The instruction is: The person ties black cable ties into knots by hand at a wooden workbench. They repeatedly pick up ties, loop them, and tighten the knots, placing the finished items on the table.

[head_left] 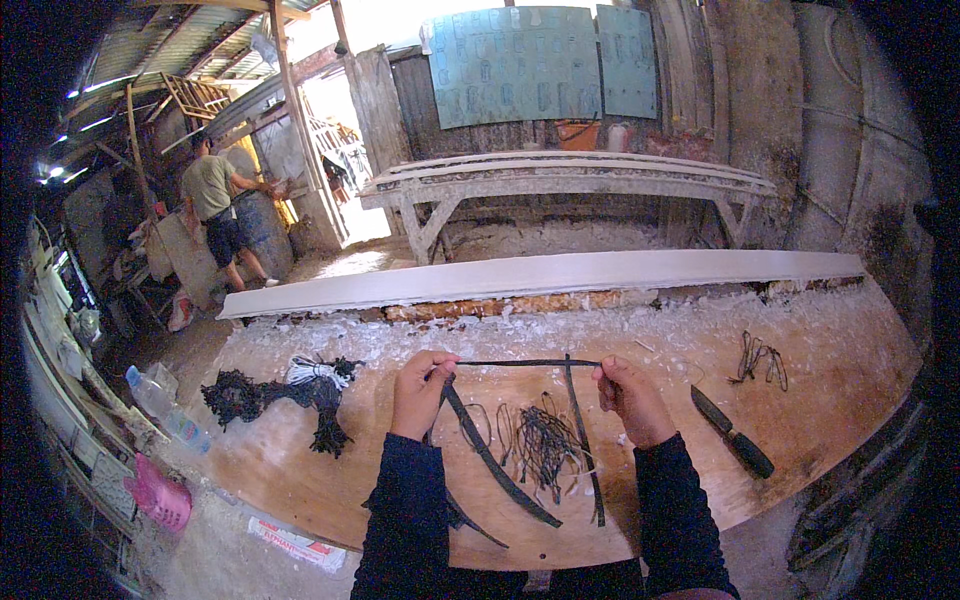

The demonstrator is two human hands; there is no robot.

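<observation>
My left hand (418,394) and my right hand (636,402) pinch the two ends of a thin black strip (525,363), stretched nearly level above the plywood table. Broader black strips (500,468) slant down from beside my left hand to the table's near side. Another narrow dark strip (582,430) lies lengthwise, just left of my right hand. Between my forearms sits a loose heap of thin dark cords (545,447). To the right of my right hand lies a knife with a black handle (745,448).
Black tied bundles (240,396) and a white-and-black one (318,372) lie at left. A few cord loops (758,360) rest at right. A long white board (550,276) spans the far edge. A bottle (160,405) and pink container (160,497) stand left. A person (215,195) stands farther back.
</observation>
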